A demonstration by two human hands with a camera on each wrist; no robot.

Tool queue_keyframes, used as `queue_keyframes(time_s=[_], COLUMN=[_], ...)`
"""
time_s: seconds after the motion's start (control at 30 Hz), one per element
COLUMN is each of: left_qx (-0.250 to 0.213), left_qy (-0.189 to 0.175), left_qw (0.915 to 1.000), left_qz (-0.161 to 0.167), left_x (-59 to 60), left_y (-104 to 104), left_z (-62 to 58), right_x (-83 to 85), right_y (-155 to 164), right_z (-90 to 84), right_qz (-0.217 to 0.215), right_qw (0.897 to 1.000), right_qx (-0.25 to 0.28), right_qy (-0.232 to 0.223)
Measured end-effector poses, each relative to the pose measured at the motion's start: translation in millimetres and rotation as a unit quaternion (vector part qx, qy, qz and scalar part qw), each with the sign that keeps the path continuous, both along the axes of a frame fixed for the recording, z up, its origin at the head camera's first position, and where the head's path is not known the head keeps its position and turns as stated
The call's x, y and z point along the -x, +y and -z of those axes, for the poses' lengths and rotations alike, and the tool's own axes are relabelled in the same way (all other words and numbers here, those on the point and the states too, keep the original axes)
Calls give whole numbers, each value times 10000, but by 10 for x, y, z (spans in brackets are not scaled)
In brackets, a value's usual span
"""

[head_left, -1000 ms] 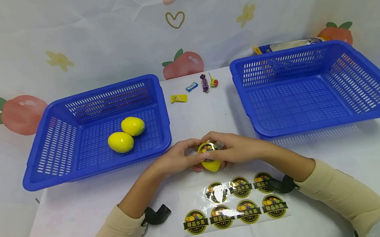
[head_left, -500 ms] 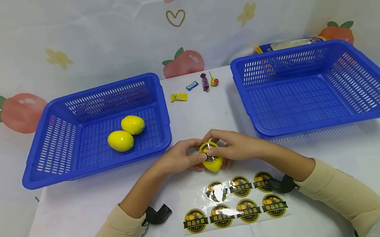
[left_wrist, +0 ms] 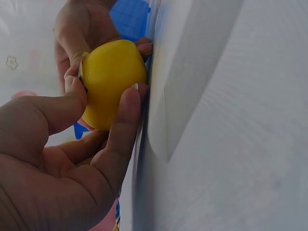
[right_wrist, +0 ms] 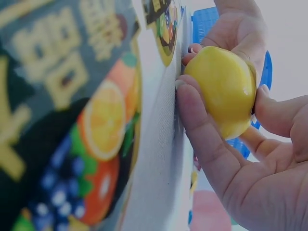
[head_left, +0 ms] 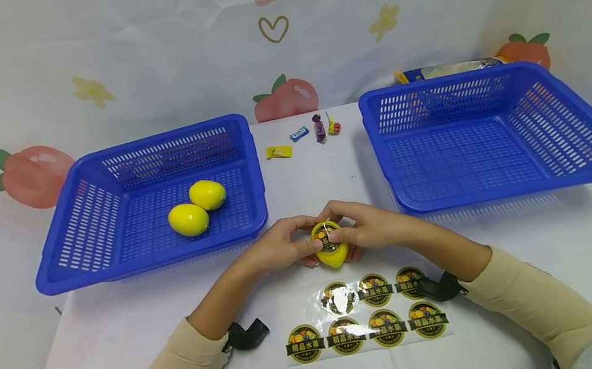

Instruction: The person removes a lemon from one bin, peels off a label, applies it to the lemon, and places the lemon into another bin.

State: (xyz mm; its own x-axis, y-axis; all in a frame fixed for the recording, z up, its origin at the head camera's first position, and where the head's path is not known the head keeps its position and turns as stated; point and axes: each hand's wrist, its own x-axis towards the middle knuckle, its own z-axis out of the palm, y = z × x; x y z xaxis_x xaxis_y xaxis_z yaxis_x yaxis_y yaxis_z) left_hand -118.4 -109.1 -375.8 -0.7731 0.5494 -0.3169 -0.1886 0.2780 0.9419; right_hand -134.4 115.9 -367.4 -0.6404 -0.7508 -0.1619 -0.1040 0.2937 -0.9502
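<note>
Between the two baskets, low over the counter (head_left: 507, 256), both hands share one lemon (head_left: 332, 254). Left hand (head_left: 276, 250) curls its fingers (left_wrist: 122, 130) round the fruit's side; right hand (head_left: 372, 229) wraps the other side, thumb on the round sticker (head_left: 327, 234) on top. Sticker sheet (head_left: 367, 318) lies just in front. Risk, as I judge it: uneven thumb pressure on that curved skin could crease the sticker or leave an edge lifted, and a loosened grip could let the lemon roll toward the left basket (head_left: 87, 262).

Yellow lemon (head_left: 331, 254) under a seemingly black-and-gold sticker (head_left: 328, 237); blue slotted baskets (head_left: 87, 262); white fruit-printed backdrop (head_left: 144, 55).
</note>
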Motion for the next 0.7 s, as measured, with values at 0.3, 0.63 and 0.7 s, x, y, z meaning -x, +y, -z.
queue_keyframes(time_s=[0.3, 0.63, 0.7], left_qx=[-52, -121, -132], left_qy=[-5, -44, -42], left_qw=[10000, 9999, 9998], left_qz=[-11, 92, 129], left_x=[13, 22, 19], left_y=[-25, -39, -40], left_z=[10, -1, -4], right_x=[13, 15, 17], right_y=[4, 31, 38], right_z=[-6, -28, -29], right_qz=[26, 69, 64], right_qw=[9995, 9988, 9985], right_qx=[32, 12, 31], right_qy=[-305, -494, -547])
